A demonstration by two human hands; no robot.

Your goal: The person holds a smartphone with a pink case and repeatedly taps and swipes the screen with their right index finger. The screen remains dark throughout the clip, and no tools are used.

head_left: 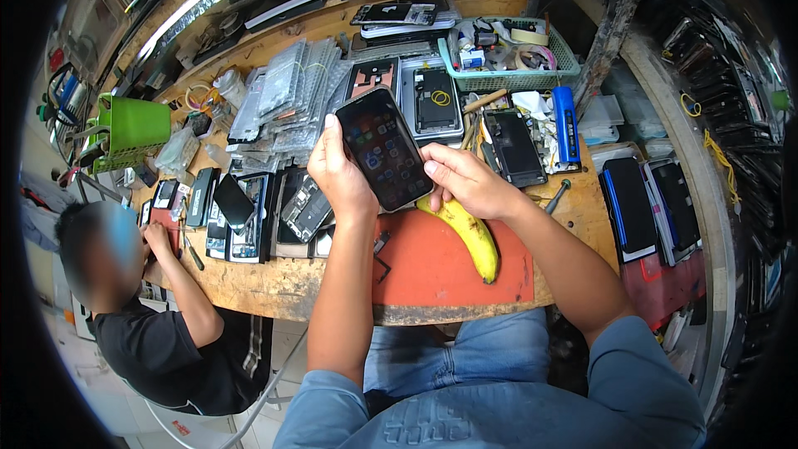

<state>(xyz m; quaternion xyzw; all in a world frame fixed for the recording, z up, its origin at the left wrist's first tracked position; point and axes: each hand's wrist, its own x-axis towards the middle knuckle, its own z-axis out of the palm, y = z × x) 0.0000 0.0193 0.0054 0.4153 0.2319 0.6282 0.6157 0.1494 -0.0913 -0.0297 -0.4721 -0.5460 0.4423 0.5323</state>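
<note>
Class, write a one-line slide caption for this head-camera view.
Left hand and right hand hold a lit smartphone above a banana on an orange mat.

Short blue sleeves, blue jeans, bare forearms and hands [345, 175].

A phone repair workshop is showing itself here: opened phones [307, 209] are lying along the left edge of the worn wooden tabletop [274, 283], bagged spare screens [287, 96] are piling toward its far edge, a green parts basket [507, 54] is sitting at the far right corner.
</note>
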